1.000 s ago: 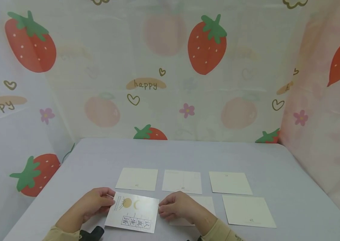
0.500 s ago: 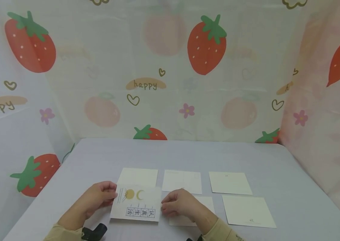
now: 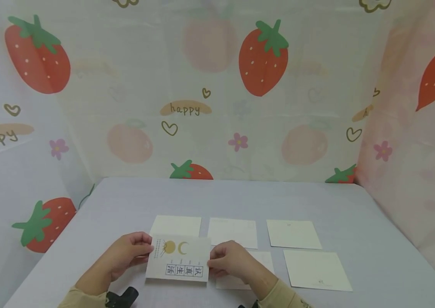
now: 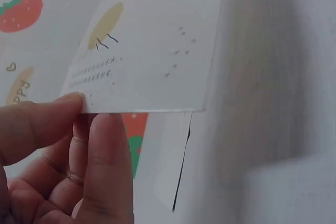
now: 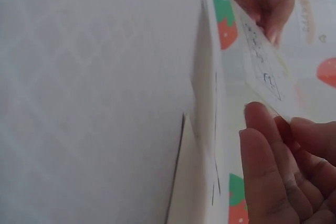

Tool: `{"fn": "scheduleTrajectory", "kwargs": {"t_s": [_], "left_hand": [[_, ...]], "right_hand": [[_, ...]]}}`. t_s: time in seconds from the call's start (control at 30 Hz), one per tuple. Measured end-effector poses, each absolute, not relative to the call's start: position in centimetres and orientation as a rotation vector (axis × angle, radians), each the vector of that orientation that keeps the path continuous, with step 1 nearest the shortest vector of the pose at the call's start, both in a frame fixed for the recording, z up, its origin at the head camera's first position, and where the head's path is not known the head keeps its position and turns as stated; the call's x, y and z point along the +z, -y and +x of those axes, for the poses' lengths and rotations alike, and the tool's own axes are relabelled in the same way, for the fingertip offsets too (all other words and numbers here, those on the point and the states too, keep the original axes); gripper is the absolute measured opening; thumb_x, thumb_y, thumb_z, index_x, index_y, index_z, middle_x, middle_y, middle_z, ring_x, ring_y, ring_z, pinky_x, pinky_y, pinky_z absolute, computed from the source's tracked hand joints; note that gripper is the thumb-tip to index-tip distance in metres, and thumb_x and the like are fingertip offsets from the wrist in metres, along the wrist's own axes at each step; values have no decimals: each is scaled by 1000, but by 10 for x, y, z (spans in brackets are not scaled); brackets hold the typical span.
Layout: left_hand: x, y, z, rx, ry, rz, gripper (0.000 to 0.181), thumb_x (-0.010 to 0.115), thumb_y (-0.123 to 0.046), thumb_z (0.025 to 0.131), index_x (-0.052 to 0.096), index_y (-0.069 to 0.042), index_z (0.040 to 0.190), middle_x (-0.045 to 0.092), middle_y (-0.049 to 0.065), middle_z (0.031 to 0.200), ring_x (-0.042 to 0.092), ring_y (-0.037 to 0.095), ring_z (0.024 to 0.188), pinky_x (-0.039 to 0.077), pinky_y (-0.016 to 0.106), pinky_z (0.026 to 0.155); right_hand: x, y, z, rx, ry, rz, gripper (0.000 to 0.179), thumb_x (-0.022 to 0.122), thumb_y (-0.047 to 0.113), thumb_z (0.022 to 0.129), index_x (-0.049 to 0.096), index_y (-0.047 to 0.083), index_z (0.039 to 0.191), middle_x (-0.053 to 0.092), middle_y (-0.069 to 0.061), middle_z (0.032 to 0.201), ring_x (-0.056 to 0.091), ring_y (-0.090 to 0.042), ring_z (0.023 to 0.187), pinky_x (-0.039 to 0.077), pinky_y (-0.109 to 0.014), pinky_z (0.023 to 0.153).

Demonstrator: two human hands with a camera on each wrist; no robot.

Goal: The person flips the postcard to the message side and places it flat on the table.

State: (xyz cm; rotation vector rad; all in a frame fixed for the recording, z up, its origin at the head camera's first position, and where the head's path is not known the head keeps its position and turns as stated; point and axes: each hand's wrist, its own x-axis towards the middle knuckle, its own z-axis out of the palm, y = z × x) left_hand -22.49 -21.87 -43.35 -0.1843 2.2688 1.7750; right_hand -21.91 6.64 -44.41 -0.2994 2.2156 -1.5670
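Note:
A white printed card (image 3: 180, 256) with a yellow sun, a moon and boxed characters is held up off the table between both hands, its print turned sideways. My left hand (image 3: 130, 252) pinches its left edge, thumb on top and fingers beneath, as the left wrist view shows on the card's corner (image 4: 147, 87). On the opposite edge, my right hand (image 3: 230, 261) pinches a corner between thumb and fingers; the right wrist view shows this thumb (image 5: 315, 137) at the card's tip. The raised card overlaps a blank card (image 3: 177, 224) lying behind it.
Several cream cards lie face down in two rows: one at back middle (image 3: 233, 231), one at back right (image 3: 294, 233), one at front right (image 3: 317, 269). Another card (image 3: 261, 261) is partly covered by the right hand. Strawberry-printed cloth (image 3: 210, 85) walls the table (image 3: 125, 201).
The printed card has risen from near the table's front, levelled out, and shifted slightly away and to the right. Both hands moved with it, the left one more.

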Motion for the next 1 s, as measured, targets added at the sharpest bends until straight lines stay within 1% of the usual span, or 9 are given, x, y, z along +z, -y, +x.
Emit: {"fn": "scheduleTrajectory", "kwargs": {"t_s": [0.2, 0.4, 0.63, 0.87, 1.0], "left_hand": [[-434, 221, -226, 1751, -2284, -198, 22, 67, -15, 82, 61, 1, 95, 63, 8, 93, 59, 19, 80, 53, 33, 73], [-433, 226, -226, 1752, -2262, -124, 28, 68, -19, 81, 63, 3, 97, 61, 7, 89, 58, 18, 78, 53, 33, 73], [-433, 228, -227, 1775, -2194, -50, 27, 67, -19, 83, 63, 3, 98, 62, 5, 82, 60, 15, 74, 54, 31, 69], [-432, 229, -227, 1773, -2146, -16, 23, 66, -19, 83, 63, 1, 96, 64, 4, 82, 62, 15, 73, 54, 30, 68], [-431, 229, -227, 1786, -2122, -13, 22, 65, -17, 84, 62, 2, 96, 65, 5, 83, 63, 15, 75, 54, 30, 69]], "right_hand": [[-439, -69, -223, -1572, -2236, -283, 5, 67, 6, 79, 65, 3, 76, 65, -5, 74, 65, -17, 66, 55, -28, 61], [-432, -71, -225, -1543, -2290, -279, 5, 68, 7, 79, 65, 3, 76, 65, -4, 73, 64, -15, 66, 55, -28, 61], [-429, -74, -227, -1529, -2334, -299, 5, 68, 8, 79, 65, 6, 76, 64, -3, 73, 63, -15, 66, 55, -28, 62], [-430, -75, -230, -1542, -2339, -283, 4, 68, 8, 79, 67, 5, 77, 64, -4, 74, 62, -14, 65, 54, -28, 62], [-431, -75, -230, -1612, -2284, -266, 4, 67, 6, 80, 67, 2, 81, 65, -6, 74, 63, -15, 63, 55, -29, 60]]}}
